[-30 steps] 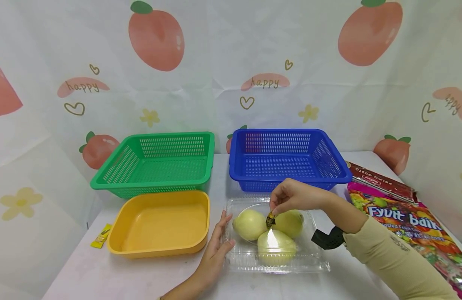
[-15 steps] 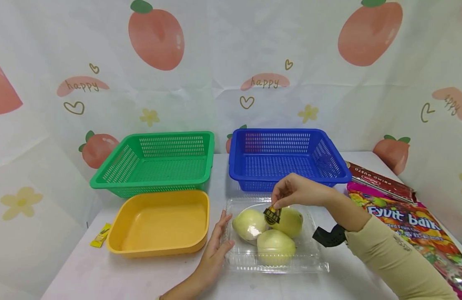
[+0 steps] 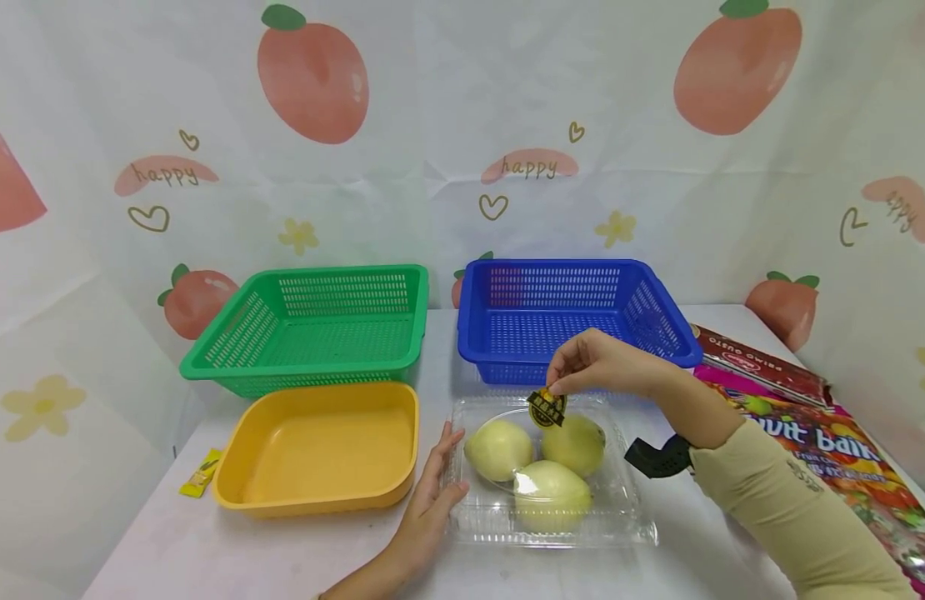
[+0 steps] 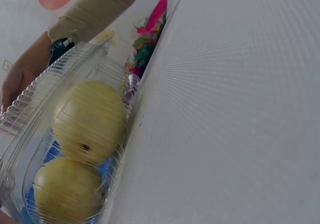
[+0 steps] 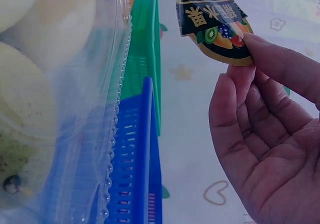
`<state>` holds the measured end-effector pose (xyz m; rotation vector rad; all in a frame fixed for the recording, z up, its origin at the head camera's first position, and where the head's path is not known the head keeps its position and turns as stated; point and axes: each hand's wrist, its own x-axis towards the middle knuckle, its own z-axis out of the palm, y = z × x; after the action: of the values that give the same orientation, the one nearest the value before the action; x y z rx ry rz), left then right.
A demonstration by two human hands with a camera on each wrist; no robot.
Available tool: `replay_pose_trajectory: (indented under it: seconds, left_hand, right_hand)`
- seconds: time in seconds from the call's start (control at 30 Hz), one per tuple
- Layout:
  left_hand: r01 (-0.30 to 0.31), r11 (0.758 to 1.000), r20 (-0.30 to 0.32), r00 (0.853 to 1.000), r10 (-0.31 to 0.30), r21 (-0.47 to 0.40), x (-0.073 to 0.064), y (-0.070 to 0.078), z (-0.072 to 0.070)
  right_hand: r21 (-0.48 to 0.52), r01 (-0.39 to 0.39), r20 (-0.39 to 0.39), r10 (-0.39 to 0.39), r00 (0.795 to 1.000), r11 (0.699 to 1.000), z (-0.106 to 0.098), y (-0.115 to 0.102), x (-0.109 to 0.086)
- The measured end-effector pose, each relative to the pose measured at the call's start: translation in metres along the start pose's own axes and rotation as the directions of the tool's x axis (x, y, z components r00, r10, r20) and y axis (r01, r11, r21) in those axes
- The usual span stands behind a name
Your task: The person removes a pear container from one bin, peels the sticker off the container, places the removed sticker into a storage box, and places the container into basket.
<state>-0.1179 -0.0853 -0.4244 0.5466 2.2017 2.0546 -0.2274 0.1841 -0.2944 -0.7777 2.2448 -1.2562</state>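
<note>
Three pale yellow-green melons (image 3: pixel 552 492) sit inside a clear plastic clamshell container (image 3: pixel 627 521) with its lid down. Above the lid's far half, my right hand (image 3: pixel 608 367) pinches a black and gold fruit sticker (image 3: pixel 547 407) between thumb and index finger. The right wrist view shows the sticker (image 5: pixel 220 28) raised off the lid, with printed fruit and lettering on it. My left hand (image 3: pixel 428 504) rests against the container's left side, its fingers extended along the edge. Through the clear wall in the left wrist view, two melons (image 4: pixel 90 121) show.
Behind the container stands a blue basket (image 3: pixel 470 350), with a green basket (image 3: pixel 305 372) and a yellow tub (image 3: pixel 320 502) to the left. A small yellow packet (image 3: pixel 201 472) lies at far left. On the right are a fruit candy bag (image 3: pixel 845 454) and a red-brown packet (image 3: pixel 762 364).
My right hand has risen and moved back, lifting the sticker from just over the melons toward the lid's far side and turning its printed face into view. My left hand stays put.
</note>
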Motion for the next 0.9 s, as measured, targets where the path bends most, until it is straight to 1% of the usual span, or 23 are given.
replay_pose_trajectory:
  seconds: [0.17,0.27,0.43,0.47,0.63,0.7,0.77,0.87,0.9]
  left_hand:
    - [0.003,1.0,0.004,1.0,-0.003,0.005,0.0,-0.002,0.001]
    - [0.025,1.0,0.001,1.0,-0.025,0.014,0.001,-0.003,0.001]
    - [0.062,0.998,0.012,0.998,-0.063,0.029,0.0,0.003,-0.001]
    - [0.057,0.998,0.013,0.998,-0.058,0.033,0.0,0.005,-0.001]
    - [-0.024,0.995,0.006,1.0,0.024,0.1,-0.002,0.004,-0.004]
    - [-0.034,0.993,0.002,0.999,0.034,0.111,-0.003,0.006,-0.005]
    - [-0.018,0.994,-0.001,1.0,0.018,0.108,-0.003,0.009,-0.006]
    - [0.021,0.997,-0.005,1.0,-0.02,0.073,-0.004,0.016,-0.007]
    - [0.024,0.998,-0.002,1.0,-0.024,0.064,-0.004,0.018,-0.008]
  right_hand:
    - [0.0,0.001,0.003,-0.001,1.0,1.0,0.0,-0.002,0.004]
    - [-0.008,0.018,0.017,-0.018,1.0,1.0,0.001,-0.002,0.007]
    - [-0.009,0.013,0.021,-0.012,1.0,1.0,0.001,-0.006,0.011]
    - [-0.01,0.012,0.022,-0.012,1.0,1.0,0.001,-0.007,0.012]
    - [-0.025,0.029,0.034,-0.028,0.999,0.999,0.003,-0.013,0.019]
    - [-0.024,0.038,0.041,-0.037,0.998,0.999,0.003,-0.015,0.022]
    - [-0.017,0.043,0.047,-0.042,0.998,0.999,0.004,-0.017,0.025]
    - [-0.012,0.05,0.057,-0.049,0.997,0.999,0.006,-0.021,0.029]
    - [-0.012,0.052,0.061,-0.051,0.997,0.999,0.007,-0.022,0.031]
